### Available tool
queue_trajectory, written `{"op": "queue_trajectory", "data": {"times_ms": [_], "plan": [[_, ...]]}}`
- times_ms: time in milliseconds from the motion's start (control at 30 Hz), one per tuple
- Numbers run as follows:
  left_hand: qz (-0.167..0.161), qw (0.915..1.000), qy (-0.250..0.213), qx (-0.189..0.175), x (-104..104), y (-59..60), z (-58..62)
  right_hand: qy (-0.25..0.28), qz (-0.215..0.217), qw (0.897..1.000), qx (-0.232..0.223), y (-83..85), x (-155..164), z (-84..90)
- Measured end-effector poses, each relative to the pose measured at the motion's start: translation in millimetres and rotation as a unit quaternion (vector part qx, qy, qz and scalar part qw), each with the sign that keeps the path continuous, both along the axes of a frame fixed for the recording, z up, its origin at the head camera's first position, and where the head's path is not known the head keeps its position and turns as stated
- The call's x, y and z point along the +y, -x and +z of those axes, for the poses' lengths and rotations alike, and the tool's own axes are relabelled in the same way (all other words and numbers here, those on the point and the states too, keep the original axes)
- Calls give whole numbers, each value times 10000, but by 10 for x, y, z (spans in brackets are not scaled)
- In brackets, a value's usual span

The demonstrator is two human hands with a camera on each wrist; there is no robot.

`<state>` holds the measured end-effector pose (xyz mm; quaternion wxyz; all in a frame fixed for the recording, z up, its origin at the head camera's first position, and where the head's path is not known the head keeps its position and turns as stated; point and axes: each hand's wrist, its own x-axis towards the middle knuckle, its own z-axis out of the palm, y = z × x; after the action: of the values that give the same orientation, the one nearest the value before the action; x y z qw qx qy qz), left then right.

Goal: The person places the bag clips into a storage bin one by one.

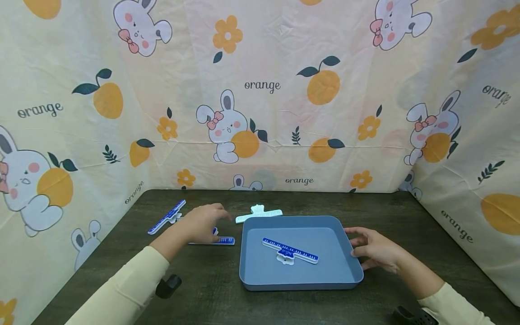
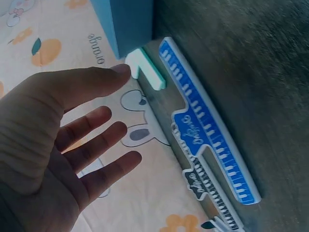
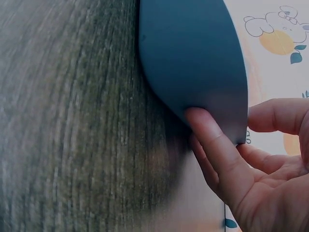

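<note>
My left hand hovers left of the tray with loosely spread fingers and nothing in them. Under it lies a blue clip with a piano-key pattern, partly covered by the hand. Beside that clip, the left wrist view shows a black piano-key clip. Another blue clip lies farther left. My right hand holds the right side of the blue-grey tray, fingers against its outer wall and by the rim. Inside the tray rests one blue piano-key clip.
A mint-green clip lies just behind the tray's back left corner. The dark wooden table ends at a printed cloth backdrop at the back and sides.
</note>
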<state>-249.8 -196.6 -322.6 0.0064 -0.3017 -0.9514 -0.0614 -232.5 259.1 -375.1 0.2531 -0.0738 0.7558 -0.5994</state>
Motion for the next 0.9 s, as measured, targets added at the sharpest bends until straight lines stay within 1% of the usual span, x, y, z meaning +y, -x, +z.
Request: {"op": "queue_trajectory", "data": {"times_ms": [100, 200, 367, 500, 667, 733, 900], "plan": [[59, 9997, 10, -240, -33, 32, -46, 0, -1, 10000, 6, -2, 0, 3], [145, 9992, 43, -365, -71, 71, -104, 22, 14, 10000, 7, -4, -2, 9], [314, 9988, 143, -357, -116, 134, -191, 48, 29, 10000, 5, -6, -3, 12], [501, 9975, 123, -482, -134, 170, -252, 35, 4, 10000, 6, -5, -5, 3], [582, 9962, 157, -627, -142, 196, -297, 32, -6, 10000, 16, 0, -2, -11], [548, 9962, 154, -660, -142, 205, -312, 29, -7, 10000, 26, 0, -1, -14], [554, 9961, 186, -654, -150, 230, -372, 88, 7, 10000, 41, -9, -3, -12]]}}
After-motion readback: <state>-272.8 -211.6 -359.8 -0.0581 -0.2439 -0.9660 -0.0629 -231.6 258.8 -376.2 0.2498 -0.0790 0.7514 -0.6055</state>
